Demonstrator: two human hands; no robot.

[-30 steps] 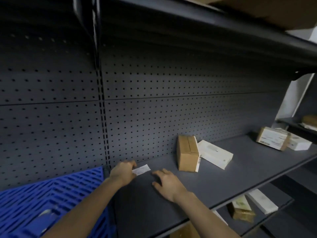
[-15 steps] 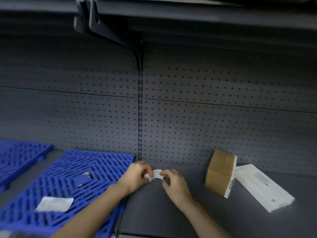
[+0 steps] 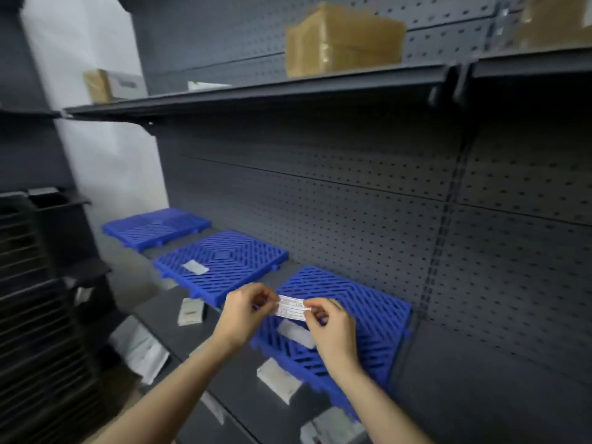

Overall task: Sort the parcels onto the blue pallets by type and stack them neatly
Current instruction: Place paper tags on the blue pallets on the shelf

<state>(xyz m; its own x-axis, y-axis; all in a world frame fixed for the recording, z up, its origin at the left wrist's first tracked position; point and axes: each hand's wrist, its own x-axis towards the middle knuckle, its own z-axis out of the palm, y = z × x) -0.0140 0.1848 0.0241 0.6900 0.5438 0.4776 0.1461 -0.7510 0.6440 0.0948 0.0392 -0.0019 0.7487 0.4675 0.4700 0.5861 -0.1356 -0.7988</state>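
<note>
Print on the white label (image 3: 292, 308) too small to read; frame blurred toward the edges. Three blue pallets on the grey shelf (image 3: 480, 379): nearest pallet (image 3: 368, 315) carries a pale slip (image 3: 296, 335), middle pallet (image 3: 224, 261) another (at its 9 o'clock side), far pallet (image 3: 157, 227) bare. Cardboard parcel (image 3: 344, 40) on the upper shelf, 12 o'clock. Left hand (image 3: 245, 312) and right hand (image 3: 331, 328) each pinch one end of the label, grip narrow, over the nearest pallet.
</note>
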